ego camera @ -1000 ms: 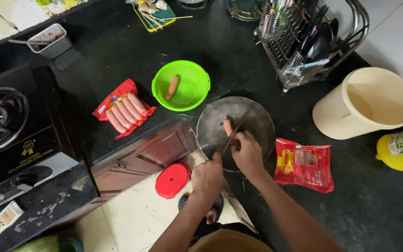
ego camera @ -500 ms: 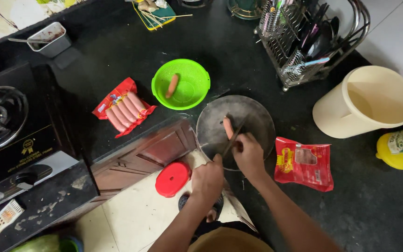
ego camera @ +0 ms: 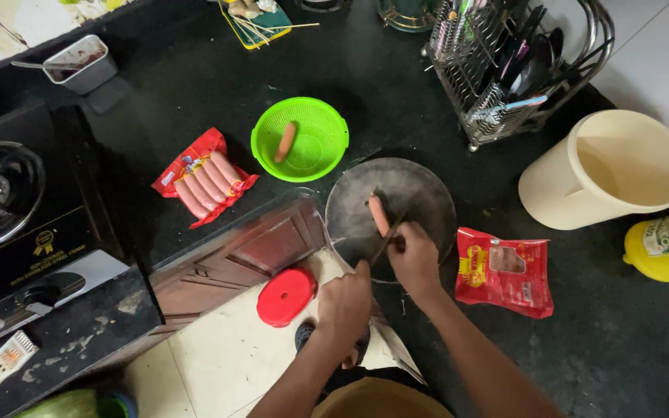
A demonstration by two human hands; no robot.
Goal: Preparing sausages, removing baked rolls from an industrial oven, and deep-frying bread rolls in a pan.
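Right hand [ego camera: 416, 259] was closed around a knife [ego camera: 389, 236], blade angled up toward a sausage [ego camera: 379, 214] lying on the round grey metal plate [ego camera: 427, 193] at the counter edge. Left hand [ego camera: 344, 302] was curled in a loose fist at the plate's near rim, touching it; couldn't tell if it gripped anything. Hands were close together but apart.

Green plastic colander bowl [ego camera: 319, 155] just above the plate held one sausage [ego camera: 285, 142]. Opened red sausage pack [ego camera: 203, 179] to its left held about five sausages in a row. Flattened red wrapper [ego camera: 505, 269] lay right of the plate, looked emptied. Cream plastic bucket [ego camera: 605, 174] stood open, nothing visible inside. Wire dish rack [ego camera: 505, 108] was packed with utensils. Small grey tub [ego camera: 79, 66] far left had a dark residue and a spoon. Red lid [ego camera: 286, 296] was on the floor below the counter.
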